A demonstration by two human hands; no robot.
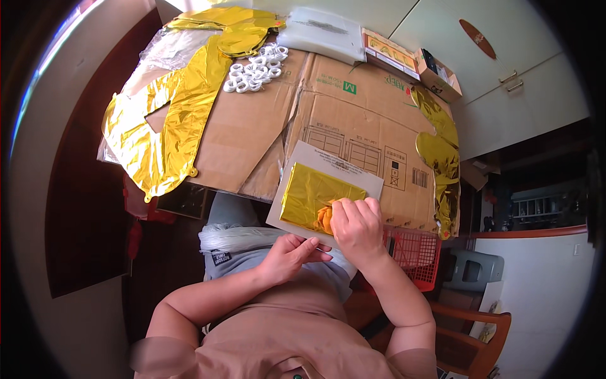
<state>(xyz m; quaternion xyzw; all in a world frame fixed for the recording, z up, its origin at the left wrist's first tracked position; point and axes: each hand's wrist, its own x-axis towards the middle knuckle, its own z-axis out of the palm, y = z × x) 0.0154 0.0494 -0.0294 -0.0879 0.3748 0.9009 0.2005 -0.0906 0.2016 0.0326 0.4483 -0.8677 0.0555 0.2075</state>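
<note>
A folded gold foil balloon (319, 194) lies flat on a light grey printed card (372, 183), which tilts over the near edge of the cardboard. My left hand (293, 256) pinches the card's near edge, thumb on top. Curled over the lower right of the folded foil is my right hand (358, 228), closed. At its fingertips sits a crumpled orange piece (324, 218); whether it is a finger cover or a loose item I cannot tell. The right fingertips are partly hidden.
Flattened cardboard (252, 132) covers the table. Large gold foil balloons (180, 120) lie at left, another gold foil balloon (435, 148) at right. White ribbon rolls (255, 69), clear plastic bags (322, 35) and a small box (439, 79) stand at the back. A red basket (413, 256) is below right.
</note>
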